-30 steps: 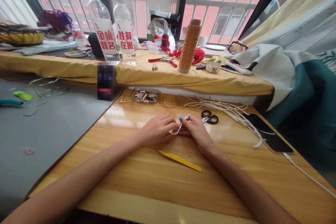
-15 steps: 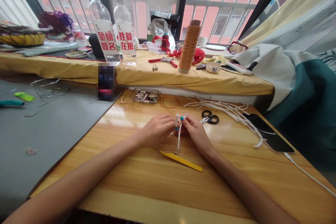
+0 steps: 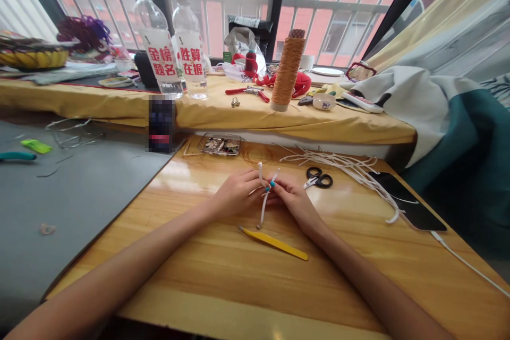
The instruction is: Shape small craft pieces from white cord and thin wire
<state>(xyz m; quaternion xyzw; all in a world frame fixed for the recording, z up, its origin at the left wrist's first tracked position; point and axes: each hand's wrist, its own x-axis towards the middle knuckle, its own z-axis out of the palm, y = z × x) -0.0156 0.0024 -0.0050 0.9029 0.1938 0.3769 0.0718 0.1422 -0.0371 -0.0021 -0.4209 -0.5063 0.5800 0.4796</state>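
Note:
My left hand (image 3: 236, 195) and my right hand (image 3: 294, 201) meet over the middle of the wooden table (image 3: 199, 265). Both pinch a short white cord (image 3: 263, 207) between their fingertips. Two cord ends stick up above the fingers and a doubled strand hangs down to the table. A yellow flat tool (image 3: 274, 243) lies on the wood just below the hands. Black scissors (image 3: 317, 178) rest right of my right hand.
A bundle of white cords (image 3: 338, 163) and a dark phone (image 3: 408, 204) with a cable lie at the right. A small tray of bits (image 3: 219, 144) sits behind the hands. The yellow-covered ledge (image 3: 239, 111) carries two bottles (image 3: 171, 48), a thread cone (image 3: 287, 69) and red pliers (image 3: 247, 92).
The cord was bunched low between my fingers; now its ends point upward and a strand hangs down. Both hands have shifted slightly up and left.

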